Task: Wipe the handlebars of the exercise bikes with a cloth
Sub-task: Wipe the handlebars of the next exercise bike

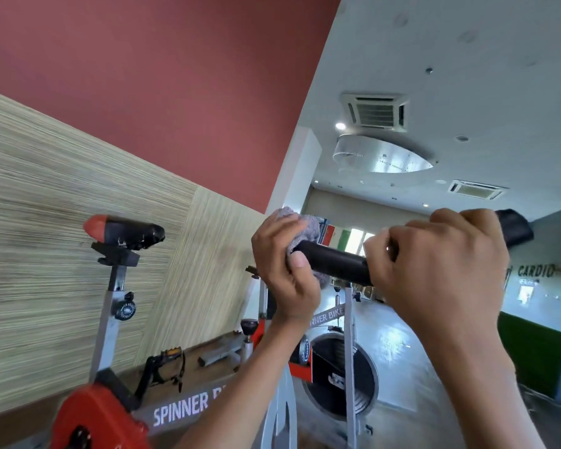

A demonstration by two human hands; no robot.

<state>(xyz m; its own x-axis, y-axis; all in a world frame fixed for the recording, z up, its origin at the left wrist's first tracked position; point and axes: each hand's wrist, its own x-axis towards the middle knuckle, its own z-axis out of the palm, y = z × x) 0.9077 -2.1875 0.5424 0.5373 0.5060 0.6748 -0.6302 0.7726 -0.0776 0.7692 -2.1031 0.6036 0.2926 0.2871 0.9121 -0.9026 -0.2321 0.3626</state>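
A black foam handlebar [337, 262] of a spinner bike runs across the middle of the view, tilted. My left hand [284, 270] grips a grey cloth [305, 226] wrapped over the bar's left end, thumb pressed on the cloth. My right hand [434, 264] is curled round the same bar further right. The bar's far right end [515, 228] sticks out past my right hand. The part of the bar under both hands is hidden.
The red and grey spinner bike frame [178, 409] stands below, with its black and red saddle [123, 233] at the left and flywheel [340, 374] at centre. A wood-grain wall [62, 254] lies close on the left. Open gym floor [399, 345] stretches ahead.
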